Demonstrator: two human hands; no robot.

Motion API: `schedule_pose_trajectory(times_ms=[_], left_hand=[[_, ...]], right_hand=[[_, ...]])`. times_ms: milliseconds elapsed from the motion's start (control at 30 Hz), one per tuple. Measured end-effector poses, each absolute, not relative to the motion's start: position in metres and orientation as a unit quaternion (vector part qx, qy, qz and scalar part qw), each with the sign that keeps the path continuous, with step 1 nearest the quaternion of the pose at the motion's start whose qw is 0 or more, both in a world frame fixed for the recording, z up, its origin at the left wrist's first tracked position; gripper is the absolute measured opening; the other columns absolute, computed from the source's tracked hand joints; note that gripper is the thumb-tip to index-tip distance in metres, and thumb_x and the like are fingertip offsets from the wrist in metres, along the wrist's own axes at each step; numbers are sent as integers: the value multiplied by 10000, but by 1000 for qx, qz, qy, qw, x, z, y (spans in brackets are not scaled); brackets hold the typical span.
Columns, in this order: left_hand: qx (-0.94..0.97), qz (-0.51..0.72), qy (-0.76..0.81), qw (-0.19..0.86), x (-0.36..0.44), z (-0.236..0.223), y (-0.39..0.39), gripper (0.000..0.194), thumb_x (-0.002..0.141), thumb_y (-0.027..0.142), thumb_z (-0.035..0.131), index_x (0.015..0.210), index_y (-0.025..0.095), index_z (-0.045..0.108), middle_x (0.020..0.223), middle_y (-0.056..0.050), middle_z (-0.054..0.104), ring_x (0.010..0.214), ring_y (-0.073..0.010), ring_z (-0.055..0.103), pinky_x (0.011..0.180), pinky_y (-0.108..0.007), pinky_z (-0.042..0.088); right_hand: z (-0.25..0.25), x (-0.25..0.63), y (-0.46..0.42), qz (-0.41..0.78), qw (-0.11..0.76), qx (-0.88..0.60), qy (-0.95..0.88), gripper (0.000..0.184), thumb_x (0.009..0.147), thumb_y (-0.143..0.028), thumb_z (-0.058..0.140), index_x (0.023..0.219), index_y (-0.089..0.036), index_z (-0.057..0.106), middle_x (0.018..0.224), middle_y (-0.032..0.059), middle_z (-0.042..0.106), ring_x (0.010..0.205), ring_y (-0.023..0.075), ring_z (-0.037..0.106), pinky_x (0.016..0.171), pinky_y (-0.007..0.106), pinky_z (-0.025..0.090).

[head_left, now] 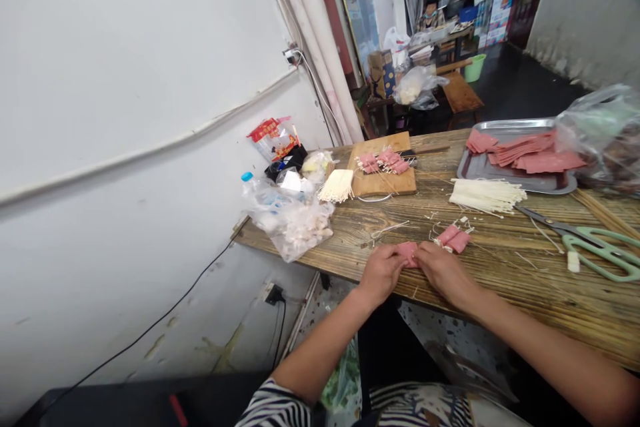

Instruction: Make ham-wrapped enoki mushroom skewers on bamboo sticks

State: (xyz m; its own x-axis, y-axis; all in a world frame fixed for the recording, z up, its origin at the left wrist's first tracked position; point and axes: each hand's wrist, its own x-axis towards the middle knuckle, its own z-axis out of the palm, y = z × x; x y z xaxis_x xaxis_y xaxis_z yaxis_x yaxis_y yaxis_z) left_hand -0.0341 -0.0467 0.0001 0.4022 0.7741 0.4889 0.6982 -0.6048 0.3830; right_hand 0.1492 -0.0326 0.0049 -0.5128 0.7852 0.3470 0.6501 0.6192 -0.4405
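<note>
Between my two hands, close to the table's front edge, lies a pink meat slice [409, 254]. My left hand [381, 272] grips its left end with closed fingers. The other end is pinched by my right hand [444, 271]. Whether anything is inside the slice, I cannot tell. Just beyond my right hand sit finished-looking pink rolls [455, 238] with enoki ends poking out. A bundle of white enoki mushrooms [486, 196] lies farther right, beside green-handled scissors [595, 245]. More pink slices [530, 150] are stacked on a metal tray [520, 123].
A wooden cutting board [383, 184] holds skewered rolls [385, 161]; another enoki bunch [337, 185] leans by it. Plastic bags [295, 220] crowd the left end near the wall. A clear bag [607, 140] overlaps the tray. Wooden skewers [605, 217] lie at right.
</note>
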Motion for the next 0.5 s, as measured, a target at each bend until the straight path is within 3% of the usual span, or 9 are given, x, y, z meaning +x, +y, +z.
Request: schedule_pose_trajectory(times_ms=[333,500], left_hand=[[826,337,448,65,-37,2,-52,258,940,263,523,821,178,735,805,-71,680,768,-165,613,718,-302,498],[839,339,426,0,-37,9,-61,213,932,333,550,960,186,701,948,-89,700,883,-195,628,789,-362,508]], right_hand=[[1,159,-31,104,225,-305,-919,323,963,-213,356,953,-138,670,898,109,609,824,193,537,727,319,446],[3,158,-30,125,224,-298,-919,375,959,-169,321,882,-154,688,839,84,615,752,170,534,700,292,439]])
